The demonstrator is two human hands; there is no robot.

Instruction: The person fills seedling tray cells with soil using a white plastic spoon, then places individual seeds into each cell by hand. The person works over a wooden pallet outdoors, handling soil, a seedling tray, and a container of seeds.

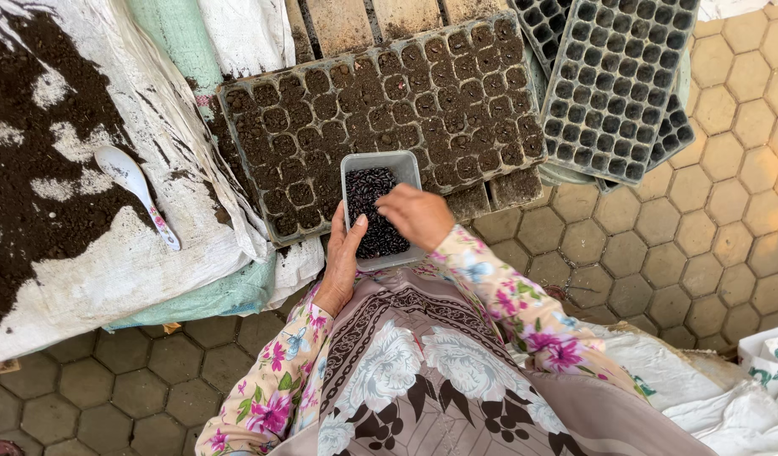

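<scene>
Tub [380, 169]: small, clear, rectangular, about half full of dark seeds [370, 211]. It sits over the near edge of the filled tray [380, 110], far rim over the soil cells, near rim toward the person's lap.

Left hand [342, 257]: wrapped along the tub's left wall, thumb over the rim, fingers closed on the side. Tub is held by this hand.

Right hand [416, 215]: over the tub's right half, fingertips bunched and dipped toward the seeds. Cannot tell whether any seed is pinched between them. The two hands lie close together, with only the tub between.

Filled tray: black, every cell packed with soil, resting on wooden slats [355, 21]. Its left edge touches the white sack [152, 262]; its right edge is just beside the empty trays [617, 84], which are stacked and overlap each other.

Sack: spread flat to the left, bearing loose soil [34, 169] and a white spoon [136, 190] at the soil's edge.

Open room: hexagonal paving [710, 245] to the right of the hands, and more paving at lower left.
</scene>
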